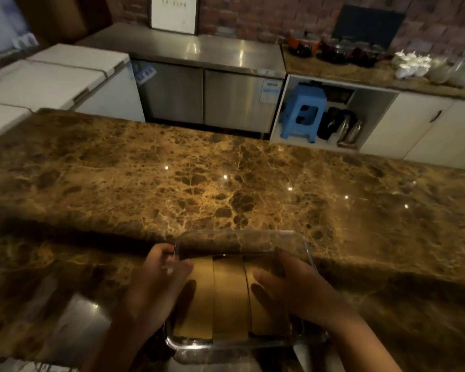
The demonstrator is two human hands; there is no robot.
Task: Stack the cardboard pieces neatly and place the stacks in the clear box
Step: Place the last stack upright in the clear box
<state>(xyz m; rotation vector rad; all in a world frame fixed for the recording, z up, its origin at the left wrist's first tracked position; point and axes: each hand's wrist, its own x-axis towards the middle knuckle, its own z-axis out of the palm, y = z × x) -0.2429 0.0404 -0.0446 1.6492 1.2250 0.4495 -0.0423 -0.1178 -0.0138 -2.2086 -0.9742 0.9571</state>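
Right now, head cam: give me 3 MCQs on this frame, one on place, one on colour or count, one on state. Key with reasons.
1. Where are the cardboard stacks?
A. On the steel counter
B. Inside the clear box
C. On the stool

2. What colour is the plastic stool under the far counter?
A. Blue
B. Red
C. Green

3. What is the left hand doing?
A. Resting flat on the marble
B. Holding a lid
C. Gripping the box's left rim

Key:
1 B: the brown pieces lie side by side within the walls of the clear box.
2 A: the stool is plainly light blue.
3 C: its fingers curl over the rim's far-left corner, while the right hand rests on the cardboard at the right side.
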